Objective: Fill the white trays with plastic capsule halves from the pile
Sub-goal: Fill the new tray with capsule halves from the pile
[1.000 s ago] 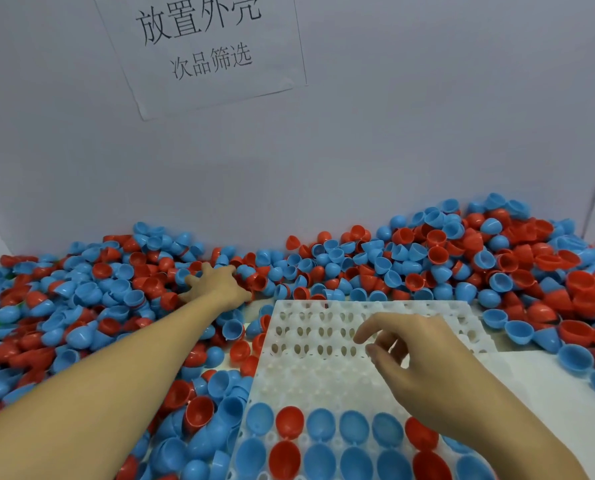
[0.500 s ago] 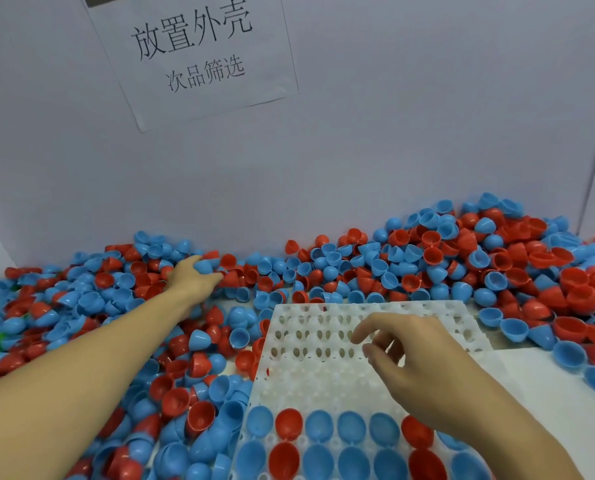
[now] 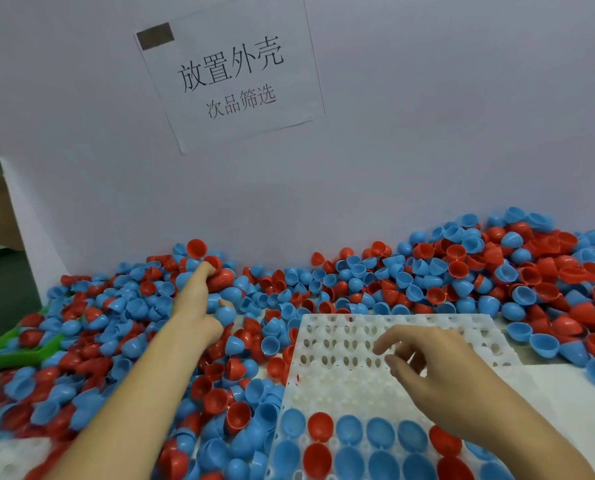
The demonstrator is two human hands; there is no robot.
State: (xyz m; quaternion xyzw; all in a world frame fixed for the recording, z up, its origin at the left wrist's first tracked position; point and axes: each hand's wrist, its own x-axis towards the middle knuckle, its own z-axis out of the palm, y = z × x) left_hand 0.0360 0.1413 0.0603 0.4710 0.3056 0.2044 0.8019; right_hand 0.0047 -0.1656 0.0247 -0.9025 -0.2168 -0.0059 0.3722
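A white table (image 3: 573,410) is backed by a plain pale wall (image 3: 427,133); a cardboard-brown panel is seen at 9 o'clock. A paper sign (image 3: 233,77) is taped to the wall at 12 o'clock w/ brown tape at its corner, printed 放置外壳 – 次品筛选. The pile (image 3: 462,271) of red & blue halves is banked along the wall from 9 to 3 o'clock. The tray (image 3: 327,382) lies at 5 o'clock, its near rows filled, far rows bare. The left hand (image 3: 199,306) is dug into the pile at 10 o'clock – a blue half (image 3: 225,313) is pinched. The right hand (image 3: 438,372) is held over the tray, fingers loosely curled, nothing in it. A green scoop (image 3: 15,351) lies at 8 o'clock.
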